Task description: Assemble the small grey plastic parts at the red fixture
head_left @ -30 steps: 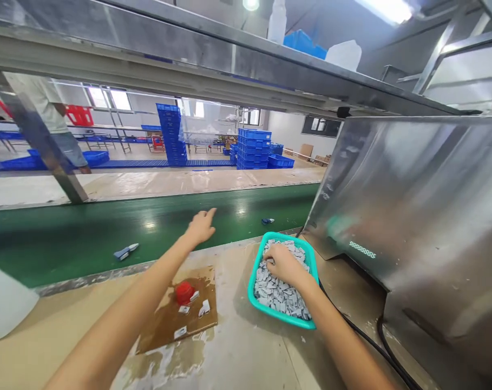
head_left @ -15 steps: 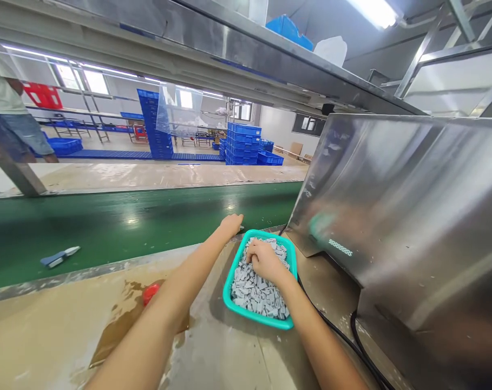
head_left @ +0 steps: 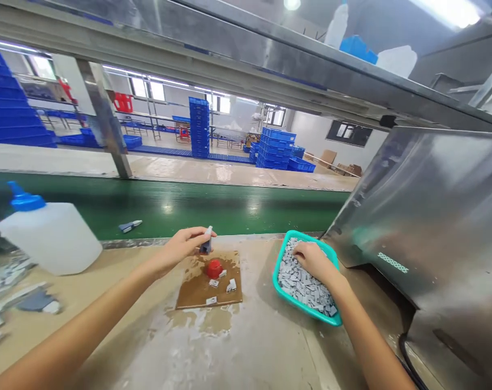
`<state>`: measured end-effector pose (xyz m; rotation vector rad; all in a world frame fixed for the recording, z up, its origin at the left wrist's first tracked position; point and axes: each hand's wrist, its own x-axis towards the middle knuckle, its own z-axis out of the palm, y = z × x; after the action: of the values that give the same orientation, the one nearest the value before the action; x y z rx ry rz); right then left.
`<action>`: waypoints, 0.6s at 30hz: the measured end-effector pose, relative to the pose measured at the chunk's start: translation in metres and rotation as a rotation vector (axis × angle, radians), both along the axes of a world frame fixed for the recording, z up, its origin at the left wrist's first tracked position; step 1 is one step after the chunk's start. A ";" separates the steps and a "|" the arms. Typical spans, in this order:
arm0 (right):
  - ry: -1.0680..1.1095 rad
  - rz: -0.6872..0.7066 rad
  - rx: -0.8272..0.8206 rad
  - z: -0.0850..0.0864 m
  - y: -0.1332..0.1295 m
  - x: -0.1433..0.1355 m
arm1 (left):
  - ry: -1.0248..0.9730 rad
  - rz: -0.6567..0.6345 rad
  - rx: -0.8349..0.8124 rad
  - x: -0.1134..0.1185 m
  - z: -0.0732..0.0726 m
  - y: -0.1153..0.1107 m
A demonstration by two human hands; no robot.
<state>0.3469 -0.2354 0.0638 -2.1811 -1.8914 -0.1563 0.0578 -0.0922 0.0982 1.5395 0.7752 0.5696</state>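
As seen from above: green belt (head_left: 213,208); turquoise basket (head_left: 330,254); brown board (head_left: 192,295); right hand (head_left: 313,260), curled in the basket, hold hidden; left hand (head_left: 184,241), near the board, pinching one lifted blue-grey part (head_left: 205,247); second part (head_left: 130,226), left on the belt; grey pieces (head_left: 298,279), filling the basket.

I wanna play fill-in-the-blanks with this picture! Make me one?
The basket of small pieces has the ____ hand in it.
The other hand holds a part in front of the ____ belt.
The round thing on the board is ____.
The cap on the big bottle is ____.

Missing words: right; green; red; blue.
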 end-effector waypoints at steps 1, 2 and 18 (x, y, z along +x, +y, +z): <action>-0.031 0.003 0.010 0.000 0.000 0.001 | -0.062 0.056 -0.117 -0.010 -0.001 0.000; -0.053 0.014 0.030 0.000 0.000 0.001 | -0.132 0.114 -0.237 -0.018 -0.002 0.000; 0.614 0.264 0.290 -0.015 0.060 -0.132 | -0.478 0.139 -0.724 -0.033 -0.013 -0.015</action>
<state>0.2151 -0.1755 0.0489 -1.5356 -1.6461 0.2473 0.0249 -0.1075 0.0856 0.6512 0.6179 0.6356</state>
